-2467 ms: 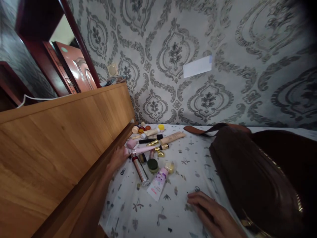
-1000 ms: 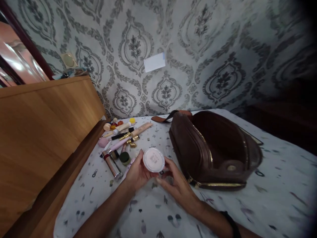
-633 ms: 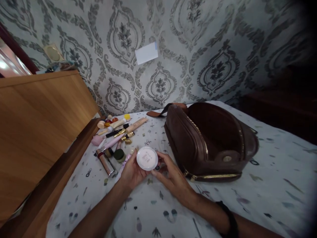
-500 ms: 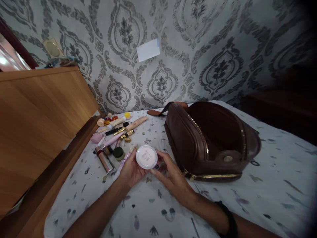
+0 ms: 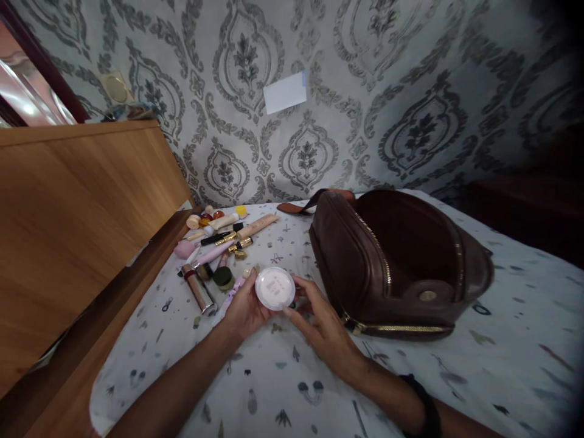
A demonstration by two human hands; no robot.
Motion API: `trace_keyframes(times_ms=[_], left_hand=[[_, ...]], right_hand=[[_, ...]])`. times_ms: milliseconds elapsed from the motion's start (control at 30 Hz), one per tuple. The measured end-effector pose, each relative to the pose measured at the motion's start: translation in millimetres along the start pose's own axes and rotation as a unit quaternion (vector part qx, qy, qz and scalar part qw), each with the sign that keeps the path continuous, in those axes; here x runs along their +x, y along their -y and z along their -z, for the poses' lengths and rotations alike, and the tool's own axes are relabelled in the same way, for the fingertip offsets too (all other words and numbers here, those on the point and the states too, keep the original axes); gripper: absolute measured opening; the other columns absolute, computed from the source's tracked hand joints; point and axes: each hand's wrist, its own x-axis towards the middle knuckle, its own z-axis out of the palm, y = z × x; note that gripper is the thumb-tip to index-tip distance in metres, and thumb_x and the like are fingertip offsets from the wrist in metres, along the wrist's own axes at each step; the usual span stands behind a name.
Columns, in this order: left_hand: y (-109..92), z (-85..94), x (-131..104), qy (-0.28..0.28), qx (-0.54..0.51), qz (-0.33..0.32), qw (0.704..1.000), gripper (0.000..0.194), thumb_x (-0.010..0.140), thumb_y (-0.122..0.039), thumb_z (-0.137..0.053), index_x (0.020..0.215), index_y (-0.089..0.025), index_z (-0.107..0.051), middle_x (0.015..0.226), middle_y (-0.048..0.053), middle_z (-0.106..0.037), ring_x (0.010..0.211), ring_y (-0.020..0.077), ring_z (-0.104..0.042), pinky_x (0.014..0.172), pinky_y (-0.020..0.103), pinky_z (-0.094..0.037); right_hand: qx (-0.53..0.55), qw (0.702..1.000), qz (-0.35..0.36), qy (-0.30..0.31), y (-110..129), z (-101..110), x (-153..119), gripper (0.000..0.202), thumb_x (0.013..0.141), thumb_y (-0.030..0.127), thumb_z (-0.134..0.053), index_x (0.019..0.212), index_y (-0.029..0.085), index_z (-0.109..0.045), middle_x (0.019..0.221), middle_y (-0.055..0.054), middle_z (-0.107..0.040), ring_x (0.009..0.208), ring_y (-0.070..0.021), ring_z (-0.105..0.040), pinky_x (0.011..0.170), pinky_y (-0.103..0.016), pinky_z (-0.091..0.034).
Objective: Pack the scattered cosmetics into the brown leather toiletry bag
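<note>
A round, pale compact (image 5: pixel 275 288) with a clear rim is held between my two hands, its printed face turned up. My left hand (image 5: pixel 247 309) grips its left side from below, with the thumb at the edge. On the right edge, the thumb and fingers of my right hand (image 5: pixel 318 322) close round it. Close to my left hand lie a dark green-lidded jar (image 5: pixel 223 278) and a brown tube with a silver end (image 5: pixel 199 290). To the right of my right hand stands a brown leather bag (image 5: pixel 392 261), unzipped and gaping.
More cosmetics lie at the back left, among them a beige tube (image 5: pixel 258 225) and a pink sponge (image 5: pixel 184 249). A wooden cabinet (image 5: pixel 91 219) borders the patterned sheet (image 5: pixel 255 383) on the left. The patterned wall (image 5: pixel 305 48) rises behind.
The view has shifted slightly, so the bag, cosmetics and wall sit a little farther right. Both hands still hold the compact, which looks slightly tilted.
</note>
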Motion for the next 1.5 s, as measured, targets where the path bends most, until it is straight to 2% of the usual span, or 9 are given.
trace_keyframes(times_ms=[167,367,500,633,767,1000,1233,1367,1500], left_hand=[[5.1,1.0,2.1,-0.028,-0.001,-0.068,0.997,0.038,0.099,-0.043,-0.048,0.104,-0.014,-0.071,0.099,0.008,-0.075,0.091,0.0198,-0.07,0.081,0.029,-0.055],[11.9,1.8,0.2,0.032,0.098,-0.202,0.974,0.043,0.078,-0.053,-0.074,0.096,-0.014,-0.072,0.091,0.006,-0.072,0.086,0.0201,-0.065,0.08,0.028,-0.05],[11.1,4.0,-3.9,0.045,0.181,-0.256,0.949,0.051,0.073,-0.058,-0.077,0.103,-0.017,-0.07,0.096,0.005,-0.07,0.086,0.0191,-0.063,0.078,0.027,-0.048],[10.2,4.6,-7.5,0.02,0.269,-0.304,0.914,0.053,0.064,-0.047,-0.086,0.105,-0.019,-0.067,0.103,0.007,-0.068,0.1,0.0239,-0.062,0.09,0.031,-0.046],[12.1,5.4,-12.0,0.017,0.32,-0.323,0.89,0.059,0.06,-0.038,-0.089,0.111,-0.02,-0.065,0.113,0.009,-0.064,0.111,0.026,-0.058,0.095,0.032,-0.044],[12.7,10.4,-16.9,0.024,0.406,-0.323,0.855,0.069,0.061,-0.031,-0.09,0.122,-0.021,-0.06,0.125,0.01,-0.059,0.12,0.0307,-0.053,0.102,0.037,-0.04],[11.1,6.1,-20.0,0.014,0.445,-0.327,0.834,0.069,0.063,-0.024,-0.087,0.127,-0.022,-0.06,0.133,0.011,-0.057,0.128,0.0328,-0.048,0.108,0.04,-0.036],[12.0,5.0,-21.5,0.006,0.463,-0.336,0.82,0.069,0.065,-0.03,-0.086,0.128,-0.021,-0.058,0.134,0.012,-0.057,0.129,0.0334,-0.048,0.107,0.041,-0.037],[14.5,5.3,-21.9,-0.019,0.536,-0.362,0.763,0.065,0.07,-0.034,-0.082,0.128,-0.02,-0.055,0.131,0.013,-0.058,0.126,0.033,-0.051,0.106,0.044,-0.039]], right_hand=[[-0.01,1.0,-0.006,0.008,1.2,1.5,1.2,0.047,0.095,0.041,-0.053,0.136,0.022,-0.045,0.13,-0.012,-0.057,0.114,-0.0247,-0.058,0.085,-0.036,-0.054],[0.004,0.999,-0.047,0.005,-0.7,1.8,-0.5,0.048,0.094,0.048,-0.052,0.134,0.021,-0.048,0.113,-0.01,-0.061,0.097,-0.023,-0.061,0.082,-0.038,-0.053],[0.095,0.99,-0.098,0.027,-1.1,1.8,-0.6,0.052,0.093,0.055,-0.052,0.133,0.022,-0.048,0.106,-0.008,-0.062,0.092,-0.0214,-0.063,0.076,-0.035,-0.055],[0.222,0.965,-0.126,0.053,1.7,-0.1,1.1,0.056,0.09,0.059,-0.056,0.133,0.023,-0.047,0.118,-0.009,-0.062,0.1,-0.0218,-0.064,0.083,-0.037,-0.057],[0.327,0.931,-0.158,0.031,1.4,-4.2,3.0,0.056,0.085,0.059,-0.065,0.128,0.025,-0.053,0.128,-0.009,-0.059,0.117,-0.0245,-0.059,0.09,-0.038,-0.055],[0.46,0.866,-0.195,0.021,1.8,-4.4,9.5,0.045,0.077,0.052,-0.076,0.111,0.023,-0.066,0.114,-0.007,-0.071,0.106,-0.0231,-0.066,0.093,-0.039,-0.052],[0.481,0.851,-0.209,0.017,4.0,-0.1,12.8,0.039,0.077,0.05,-0.077,0.103,0.023,-0.07,0.109,-0.005,-0.074,0.102,-0.0224,-0.066,0.092,-0.038,-0.051],[0.506,0.834,-0.22,0.023,5.4,1.6,13.1,0.035,0.075,0.046,-0.079,0.1,0.022,-0.07,0.1,-0.003,-0.074,0.094,-0.0191,-0.067,0.085,-0.032,-0.051],[0.53,0.817,-0.225,0.037,5.2,-0.3,11.3,0.034,0.074,0.047,-0.081,0.093,0.02,-0.071,0.086,0.0,-0.073,0.08,-0.0145,-0.065,0.077,-0.026,-0.049]])
